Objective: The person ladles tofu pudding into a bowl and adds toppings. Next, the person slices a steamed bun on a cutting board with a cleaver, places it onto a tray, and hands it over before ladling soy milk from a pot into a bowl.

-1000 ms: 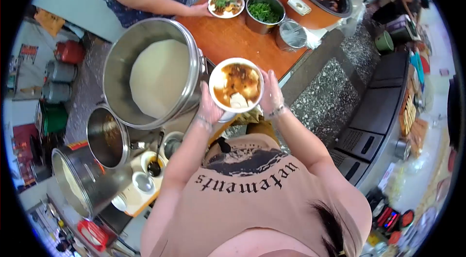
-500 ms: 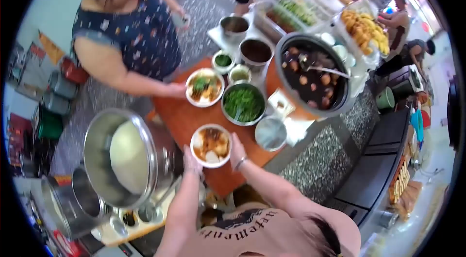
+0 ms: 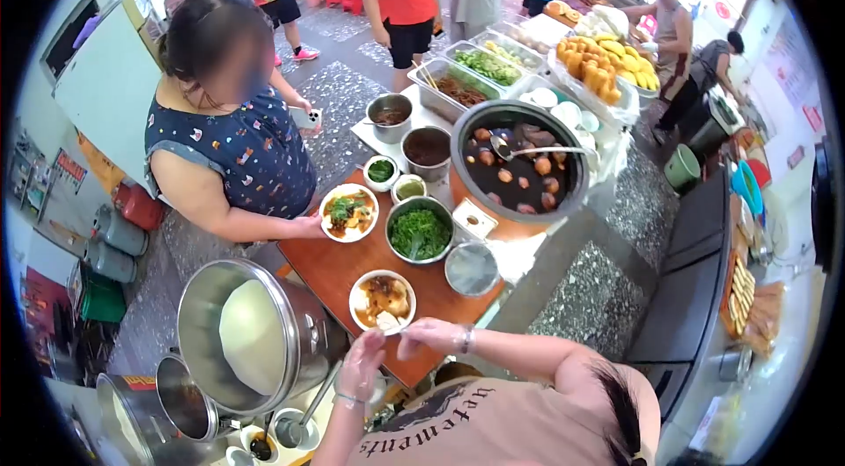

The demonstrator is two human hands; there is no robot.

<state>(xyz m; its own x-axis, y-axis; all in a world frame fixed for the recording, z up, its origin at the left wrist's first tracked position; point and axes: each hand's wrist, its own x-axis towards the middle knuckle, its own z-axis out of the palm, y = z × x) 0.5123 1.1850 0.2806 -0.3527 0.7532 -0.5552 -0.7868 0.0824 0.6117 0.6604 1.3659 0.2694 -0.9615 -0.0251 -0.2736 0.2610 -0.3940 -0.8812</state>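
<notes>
A white bowl of soft white pieces in brown sauce stands on the orange-brown table. Both my hands wear clear plastic gloves. Just below the bowl's near rim, my left hand is raised with fingers extended and nothing in it. My right hand is beside the same rim, fingers loosely bent and pointing left, holding nothing visible. Across the table, another person's hand holds a second white bowl topped with green herbs. A metal bowl of chopped greens sits beyond my bowl.
At left stands a large steel pot with a pale mass inside. A dark pot of eggs in brown liquid, with a ladle, sits right. An empty-looking metal bowl is nearer. Trays of food stand behind; several people are around.
My hands have let go of the bowl and drawn back toward me; the bowl stays on the table. The view has tilted up, showing more of the room.
</notes>
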